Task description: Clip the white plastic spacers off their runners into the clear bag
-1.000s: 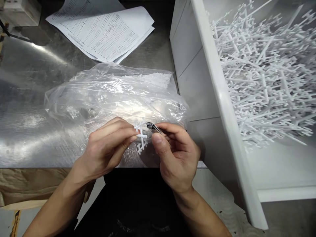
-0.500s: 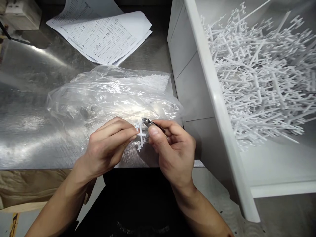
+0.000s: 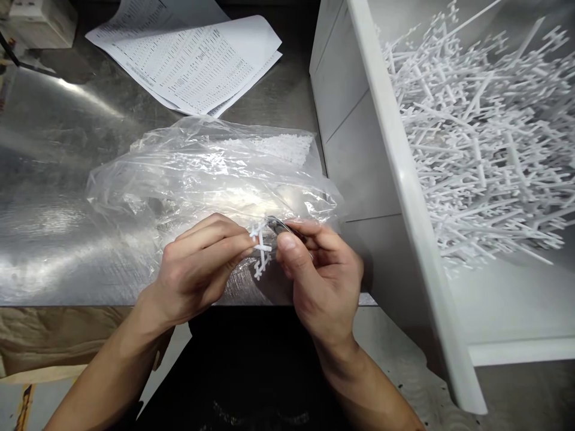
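Between the fingertips of my left hand (image 3: 197,263) is a small white branched plastic piece (image 3: 262,246), its arms sticking out to the right and downward. My right hand (image 3: 321,275) is closed around a small metal clipper (image 3: 281,225), whose tip is beside the upper end of the white piece. Behind both hands a crumpled clear plastic bag (image 3: 179,167) lies on the metal table (image 3: 40,221), with small white parts (image 3: 287,146) inside its right end.
On the right stands a white bin (image 3: 399,173) heaped with white plastic sprues (image 3: 489,149). Printed sheets (image 3: 193,66) lie at the back of the table. A pale box (image 3: 42,24) is at the back left. Brown paper (image 3: 58,341) shows below the table's front edge.
Both fingertips, the white piece and the clipper have shifted slightly to the right. The clipper tip now sits a little farther from the piece's upper end. The bin appears slightly farther right.
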A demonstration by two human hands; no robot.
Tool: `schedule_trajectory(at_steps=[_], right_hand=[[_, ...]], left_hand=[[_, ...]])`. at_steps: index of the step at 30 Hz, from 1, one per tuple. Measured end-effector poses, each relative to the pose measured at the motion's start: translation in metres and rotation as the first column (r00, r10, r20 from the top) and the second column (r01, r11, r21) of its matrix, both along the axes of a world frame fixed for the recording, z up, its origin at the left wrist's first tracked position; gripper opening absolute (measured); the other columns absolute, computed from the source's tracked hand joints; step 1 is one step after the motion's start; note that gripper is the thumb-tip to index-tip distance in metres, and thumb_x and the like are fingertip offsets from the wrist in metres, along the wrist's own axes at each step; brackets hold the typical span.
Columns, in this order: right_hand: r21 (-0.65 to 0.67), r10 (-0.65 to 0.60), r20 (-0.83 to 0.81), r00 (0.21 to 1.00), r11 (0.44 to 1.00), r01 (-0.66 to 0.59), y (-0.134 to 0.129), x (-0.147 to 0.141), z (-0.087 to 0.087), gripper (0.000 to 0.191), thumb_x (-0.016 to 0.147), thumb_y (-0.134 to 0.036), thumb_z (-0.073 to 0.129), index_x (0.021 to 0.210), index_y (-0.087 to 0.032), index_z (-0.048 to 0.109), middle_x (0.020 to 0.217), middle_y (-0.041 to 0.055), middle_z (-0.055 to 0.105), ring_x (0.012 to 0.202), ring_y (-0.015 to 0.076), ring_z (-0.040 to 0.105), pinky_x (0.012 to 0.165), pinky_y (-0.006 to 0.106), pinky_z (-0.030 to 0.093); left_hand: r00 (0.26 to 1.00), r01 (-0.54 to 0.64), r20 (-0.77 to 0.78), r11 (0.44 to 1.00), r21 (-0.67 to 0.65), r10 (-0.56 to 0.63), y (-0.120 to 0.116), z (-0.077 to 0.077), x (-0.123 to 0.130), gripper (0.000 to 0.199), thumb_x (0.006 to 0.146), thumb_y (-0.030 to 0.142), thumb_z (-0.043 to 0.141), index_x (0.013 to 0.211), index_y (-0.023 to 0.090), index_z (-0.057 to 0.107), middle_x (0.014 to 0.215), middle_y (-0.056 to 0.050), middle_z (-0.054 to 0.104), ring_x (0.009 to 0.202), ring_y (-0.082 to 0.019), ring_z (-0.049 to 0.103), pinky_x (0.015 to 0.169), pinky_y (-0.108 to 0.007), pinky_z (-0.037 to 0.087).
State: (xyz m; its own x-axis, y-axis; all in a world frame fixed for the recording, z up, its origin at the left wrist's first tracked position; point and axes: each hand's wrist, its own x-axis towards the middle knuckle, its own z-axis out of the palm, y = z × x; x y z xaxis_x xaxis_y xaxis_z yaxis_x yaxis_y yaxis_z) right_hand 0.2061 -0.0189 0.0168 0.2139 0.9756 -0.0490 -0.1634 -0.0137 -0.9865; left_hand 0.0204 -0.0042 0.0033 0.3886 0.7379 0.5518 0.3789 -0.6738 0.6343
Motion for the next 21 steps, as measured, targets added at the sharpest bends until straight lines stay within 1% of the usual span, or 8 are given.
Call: schedule_trajectory(at_steps=[6,9,14,18,21], right_hand=[[0.003,-0.010,0.039,0.999,1.000,0.009,-0.0017,-0.0010,-0.0010,0.010,0.092,-0.023,0.086,0.097,-0.019,0.078,0.065,-0.0064,0.069,0.049,0.0079,0.058,0.052,0.022,0.058],[0.015,-0.021,0.062,0.998,1.000,0.020,-0.0025,-0.0010,-0.0033,0.009,0.093,-0.024,0.085,0.097,-0.020,0.078,0.066,-0.0057,0.069,0.051,0.0085,0.056,0.053,0.024,0.058],[-0.003,-0.050,0.095,0.994,0.999,0.050,-0.0021,-0.0018,-0.0083,0.012,0.097,-0.029,0.083,0.095,-0.020,0.076,0.064,-0.0056,0.067,0.051,0.0090,0.053,0.051,0.025,0.050],[0.011,-0.051,0.026,0.998,0.999,0.051,-0.0019,-0.0018,-0.0078,0.012,0.096,-0.026,0.084,0.093,-0.022,0.073,0.060,-0.0083,0.061,0.049,0.0085,0.050,0.050,0.024,0.048],[0.032,0.001,-0.032,0.999,0.999,0.000,-0.0026,-0.0007,-0.0043,0.008,0.094,-0.023,0.085,0.095,-0.022,0.077,0.062,-0.0078,0.063,0.050,0.0086,0.052,0.053,0.024,0.053]], left_hand=[[1.000,0.029,0.006,0.999,-0.022,-0.029,-0.0009,-0.0010,-0.0007,0.019,0.103,0.002,0.072,0.116,0.016,0.071,0.102,-0.006,0.077,0.096,-0.016,0.072,0.090,-0.032,0.063],[0.999,0.039,0.012,0.999,-0.029,-0.039,-0.0007,-0.0017,-0.0003,0.019,0.102,0.002,0.071,0.115,0.016,0.072,0.101,-0.006,0.078,0.095,-0.017,0.073,0.090,-0.032,0.063],[1.000,0.008,0.025,0.999,-0.034,-0.007,-0.0006,-0.0033,0.0021,0.021,0.104,0.004,0.070,0.120,0.017,0.073,0.100,-0.005,0.079,0.092,-0.016,0.074,0.089,-0.032,0.063],[1.000,-0.027,0.003,1.000,-0.013,0.028,-0.0005,-0.0032,0.0035,0.021,0.105,0.006,0.070,0.121,0.020,0.073,0.101,-0.004,0.080,0.093,-0.015,0.076,0.088,-0.030,0.064],[0.999,-0.047,-0.007,0.999,-0.015,0.047,0.0001,-0.0040,0.0047,0.019,0.106,0.007,0.070,0.118,0.020,0.073,0.101,-0.003,0.080,0.093,-0.015,0.076,0.087,-0.030,0.065]])
